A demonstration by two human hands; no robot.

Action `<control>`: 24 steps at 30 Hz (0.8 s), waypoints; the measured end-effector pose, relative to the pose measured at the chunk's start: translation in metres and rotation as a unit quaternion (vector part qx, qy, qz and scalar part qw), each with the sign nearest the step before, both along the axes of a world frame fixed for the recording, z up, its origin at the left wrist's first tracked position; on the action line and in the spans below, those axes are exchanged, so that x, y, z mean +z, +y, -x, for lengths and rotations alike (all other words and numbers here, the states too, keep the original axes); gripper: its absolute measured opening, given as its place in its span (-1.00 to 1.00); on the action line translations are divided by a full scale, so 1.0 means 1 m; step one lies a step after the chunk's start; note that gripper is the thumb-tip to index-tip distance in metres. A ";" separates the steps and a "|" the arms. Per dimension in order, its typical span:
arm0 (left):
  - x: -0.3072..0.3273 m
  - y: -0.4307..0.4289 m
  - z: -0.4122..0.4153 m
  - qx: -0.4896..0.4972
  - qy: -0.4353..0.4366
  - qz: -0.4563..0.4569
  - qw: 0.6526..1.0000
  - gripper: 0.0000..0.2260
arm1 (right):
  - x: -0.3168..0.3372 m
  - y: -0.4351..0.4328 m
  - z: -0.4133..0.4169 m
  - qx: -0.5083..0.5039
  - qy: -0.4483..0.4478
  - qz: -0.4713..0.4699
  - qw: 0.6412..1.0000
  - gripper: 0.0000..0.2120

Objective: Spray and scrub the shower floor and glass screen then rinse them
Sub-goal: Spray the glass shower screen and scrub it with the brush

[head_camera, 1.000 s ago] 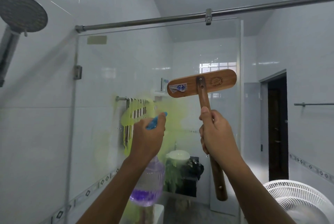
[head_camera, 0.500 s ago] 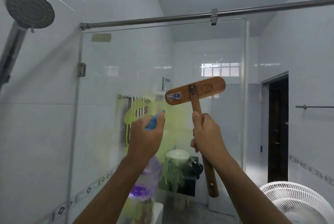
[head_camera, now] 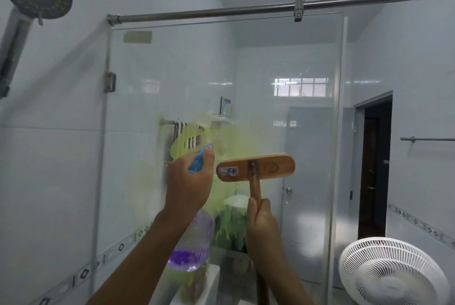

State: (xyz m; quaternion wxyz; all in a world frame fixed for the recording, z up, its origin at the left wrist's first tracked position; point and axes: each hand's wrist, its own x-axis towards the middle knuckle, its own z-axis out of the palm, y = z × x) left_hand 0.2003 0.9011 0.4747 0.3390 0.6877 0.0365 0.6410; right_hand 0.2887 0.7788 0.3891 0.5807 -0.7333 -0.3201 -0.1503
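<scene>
White-tiled shower, clear glass screen smeared green ahead: our left hand grips the purple-liquid spray bottle, nozzle above; our right hand clasps the wooden brush, head above.

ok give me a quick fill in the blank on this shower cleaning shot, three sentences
1. The left hand holds a spray bottle with a ____ nozzle.
2. The right hand grips the handle of a ____ brush.
3. The smear on the glass screen is ____ in colour.

Missing words: blue; wooden; green
</scene>
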 end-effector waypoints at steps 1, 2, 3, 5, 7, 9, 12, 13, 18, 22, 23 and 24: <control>0.000 0.001 0.000 0.000 0.002 0.000 1.000 -0.55 | 0.009 -0.001 0.003 -0.004 0.001 -0.009 1.000 -0.71; 0.000 0.001 -0.001 -0.001 0.005 0.000 1.000 -0.53 | 0.026 -0.002 0.003 -0.014 -0.007 -0.023 1.000 -0.70; 0.001 0.002 -0.001 -0.003 0.006 -0.001 1.000 -0.52 | 0.050 -0.005 0.002 -0.031 -0.021 -0.035 0.999 -0.68; 0.004 0.000 -0.002 -0.007 0.002 0.000 1.000 -0.48 | 0.106 -0.012 -0.003 -0.055 -0.042 -0.053 0.996 -0.65; 0.007 -0.003 -0.004 -0.011 -0.001 0.002 1.000 -0.45 | 0.151 -0.019 -0.007 -0.055 -0.040 -0.058 0.996 -0.62; 0.007 -0.010 -0.006 -0.017 0.001 0.000 1.000 -0.42 | 0.160 -0.025 -0.011 -0.056 -0.039 -0.039 0.997 -0.60; 0.003 -0.018 -0.008 -0.034 -0.001 0.009 0.999 -0.37 | 0.109 -0.026 -0.011 -0.065 -0.034 -0.012 0.997 -0.62; 0.001 -0.020 -0.008 -0.036 -0.003 0.011 0.999 -0.37 | 0.081 -0.026 -0.010 -0.060 -0.023 -0.006 0.998 -0.63; -0.011 -0.030 -0.009 -0.020 0.011 0.017 1.000 -0.41 | 0.029 -0.038 -0.004 -0.022 0.033 -0.006 0.999 -0.66; -0.008 -0.034 -0.013 0.003 0.034 0.022 0.999 -0.47 | 0.116 -0.048 -0.012 0.019 0.031 -0.069 0.997 -0.66; -0.007 -0.033 -0.014 0.005 0.037 0.027 0.999 -0.48 | 0.140 -0.052 -0.014 0.042 0.043 -0.087 0.994 -0.67; -0.005 -0.032 -0.016 0.006 0.038 0.031 0.999 -0.47 | 0.159 -0.056 -0.014 0.063 0.052 -0.103 0.991 -0.67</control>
